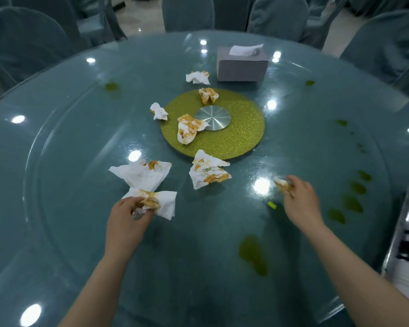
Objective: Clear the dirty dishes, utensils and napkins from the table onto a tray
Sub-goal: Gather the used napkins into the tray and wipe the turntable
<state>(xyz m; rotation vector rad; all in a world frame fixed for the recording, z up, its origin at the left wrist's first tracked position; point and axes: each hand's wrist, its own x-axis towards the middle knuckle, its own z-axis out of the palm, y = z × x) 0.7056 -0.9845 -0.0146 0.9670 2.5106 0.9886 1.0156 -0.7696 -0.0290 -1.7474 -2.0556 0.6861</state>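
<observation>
Several crumpled white napkins stained orange lie on the round glass table (80, 232). My left hand (128, 215) grips one stained napkin (162, 201) near the table's front left. My right hand (300, 199) pinches a small stained napkin (281, 184) at its fingertips. Loose napkins lie just beyond my hands: a flat one (139, 173) and a crumpled one (207, 169). Others sit farther off on and around the green disc (241, 138): one (189, 128) beside the metal hub, one (208, 95) at the disc's far rim, one (158, 111) and one (198, 77). A metal tray (397, 237) shows at the right edge.
A grey tissue box (242, 66) stands beyond the green disc. Green smears (253, 256) spot the glass at front right and elsewhere. A small yellow-green scrap (272, 205) lies by my right hand. Covered chairs (276, 15) ring the table.
</observation>
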